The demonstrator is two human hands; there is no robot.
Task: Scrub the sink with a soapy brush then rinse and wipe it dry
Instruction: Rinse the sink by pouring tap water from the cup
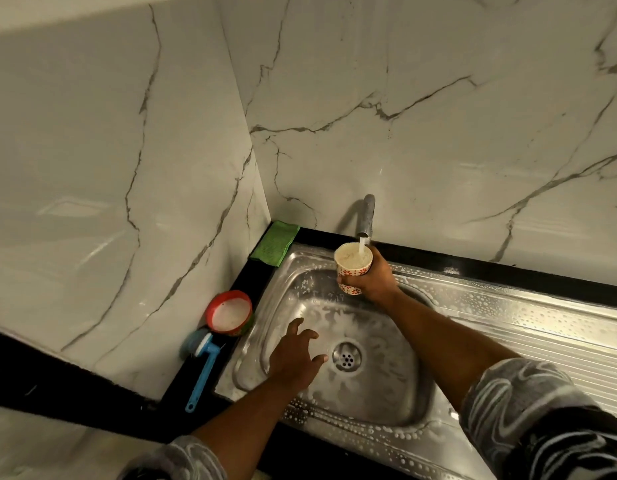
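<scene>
The steel sink is streaked with soap foam around its drain. My right hand grips a patterned paper cup under the tap, and water runs into the full cup. My left hand hovers over the basin left of the drain with fingers spread and holds nothing. A blue-handled brush lies on the black counter left of the sink. A folded green cloth lies in the back corner.
A red-rimmed bowl of white soapy liquid stands on the counter between the brush and the sink. The ribbed drainboard, dotted with foam, stretches to the right. Marble walls close in behind and to the left.
</scene>
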